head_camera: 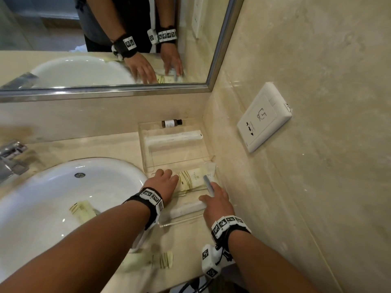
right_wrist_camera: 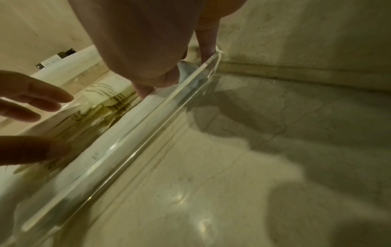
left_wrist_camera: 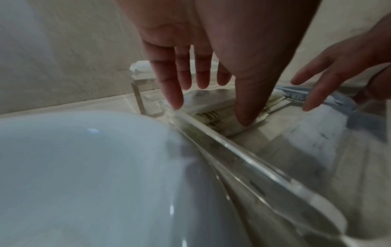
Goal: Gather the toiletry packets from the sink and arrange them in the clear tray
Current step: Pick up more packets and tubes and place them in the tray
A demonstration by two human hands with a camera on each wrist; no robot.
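The clear tray (head_camera: 146, 157) sits on the counter right of the white sink (head_camera: 53, 197). Inside it lie a stack of pale yellow striped packets (head_camera: 194, 180), a long white packet (head_camera: 173, 137) and another white packet (head_camera: 188, 208) at the near wall. My left hand (head_camera: 167, 178) reaches over the tray's left wall with straight fingers, its thumb tip (left_wrist_camera: 245, 120) on the yellow stack (left_wrist_camera: 211, 115). My right hand (head_camera: 213, 197) holds a blue-grey packet (head_camera: 208, 182) between thumb and fingers at the tray's near right corner. One yellow packet (head_camera: 82, 210) lies in the sink.
Another yellow packet (head_camera: 152, 262) lies on the counter near the front edge. A small dark bottle (head_camera: 171, 123) rests at the tray's far end. The faucet (head_camera: 11, 157) is at the left, a wall socket (head_camera: 264, 117) on the right wall, and a mirror (head_camera: 105, 39) behind.
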